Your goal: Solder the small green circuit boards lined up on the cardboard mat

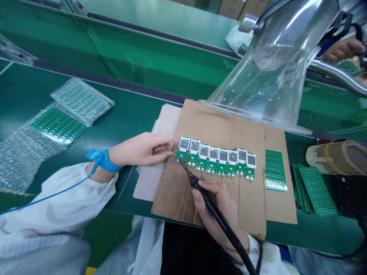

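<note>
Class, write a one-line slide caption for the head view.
The right hand holds a soldering iron at the leftmost board of a row on cardboard; the left hand pinches wire.

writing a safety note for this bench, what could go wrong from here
The left hand holds a thin wire near the tip of the soldering iron, so a burn is possible. The row of small boards lies on cardboard with no clamp in view, so a nudge might shift it. The cord from the blue wrist strap could snag.
</note>
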{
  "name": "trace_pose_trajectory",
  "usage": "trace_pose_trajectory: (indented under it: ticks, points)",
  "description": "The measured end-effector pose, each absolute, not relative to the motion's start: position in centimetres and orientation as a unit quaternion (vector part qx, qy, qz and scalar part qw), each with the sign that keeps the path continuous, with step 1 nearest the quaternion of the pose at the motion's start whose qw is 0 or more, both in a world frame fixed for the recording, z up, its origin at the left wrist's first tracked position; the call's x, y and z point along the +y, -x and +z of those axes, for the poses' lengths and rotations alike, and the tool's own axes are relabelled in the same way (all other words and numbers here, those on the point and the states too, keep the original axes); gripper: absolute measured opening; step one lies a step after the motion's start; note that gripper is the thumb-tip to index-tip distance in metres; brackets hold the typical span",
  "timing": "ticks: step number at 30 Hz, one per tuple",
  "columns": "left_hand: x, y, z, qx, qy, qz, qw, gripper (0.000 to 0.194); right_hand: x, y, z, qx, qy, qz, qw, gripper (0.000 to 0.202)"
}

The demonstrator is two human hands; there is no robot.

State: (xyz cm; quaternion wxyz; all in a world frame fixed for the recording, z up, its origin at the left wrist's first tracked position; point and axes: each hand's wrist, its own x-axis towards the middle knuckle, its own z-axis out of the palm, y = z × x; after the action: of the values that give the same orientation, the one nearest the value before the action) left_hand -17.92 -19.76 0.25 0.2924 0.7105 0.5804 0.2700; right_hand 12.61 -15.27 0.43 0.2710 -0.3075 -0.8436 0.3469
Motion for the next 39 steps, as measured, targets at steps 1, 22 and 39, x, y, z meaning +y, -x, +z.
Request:
trace_pose_trajectory:
  ticks: [1, 22, 39]
  points:
    - [-19.8, 17.9, 0.2, 0.581, -0.711, 0.27, 0.29, 0.015, -15.2, -12.6, 0.4, -0.848, 0.301, 0.342, 0.27, 0.016]
    - [-20.4, 19.2, -0.3, 0.635, -0.669, 0.3, 0.243, 0.007, -14.9, -13.4, 1.3, -0.837, 0.286, 0.35, 0.31, 0.018]
    - [-4.9, 20.5, -1.5, 0.715, -0.661, 0.191, 0.122, 0.04, -14.0, -30.1, -3.9, -0.91, 0.284, 0.161, 0.255, 0.049]
